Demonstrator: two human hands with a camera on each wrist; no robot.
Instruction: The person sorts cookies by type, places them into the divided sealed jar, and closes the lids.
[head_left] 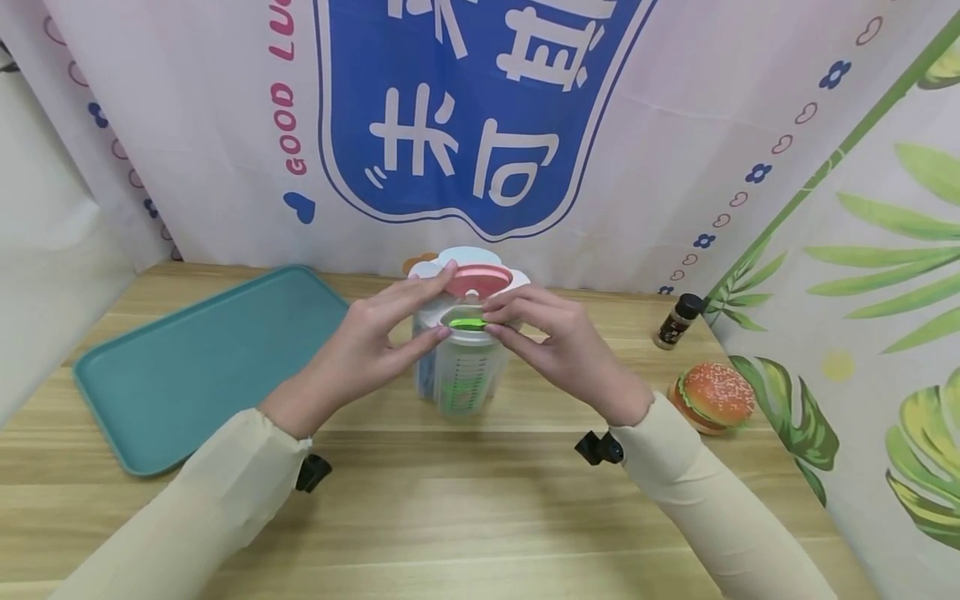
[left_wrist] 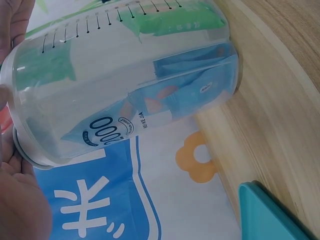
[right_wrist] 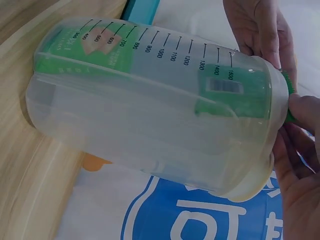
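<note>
A clear plastic canister (head_left: 480,375) with measuring marks stands upright between the hands, a green packet (right_wrist: 222,90) and a blue packet (left_wrist: 187,87) inside it. Green edging (head_left: 467,323) of the packet shows at the opening in its top. My right hand (head_left: 551,329) pinches that edge between thumb and fingers from the right. From the left, my left hand (head_left: 375,329) reaches over the top with fingers nearly straight; its thumb tip touches the opening's rim by the green edge, and a forefinger rests beside the red lid part (head_left: 480,279). Its other fingers are partly hidden.
A teal tray (head_left: 135,375) lies on the wooden table (head_left: 450,517) to the left. At the right are a small black-capped spice bottle (head_left: 677,322) and a toy hamburger (head_left: 712,397). A printed cloth (head_left: 217,167) hangs behind the table.
</note>
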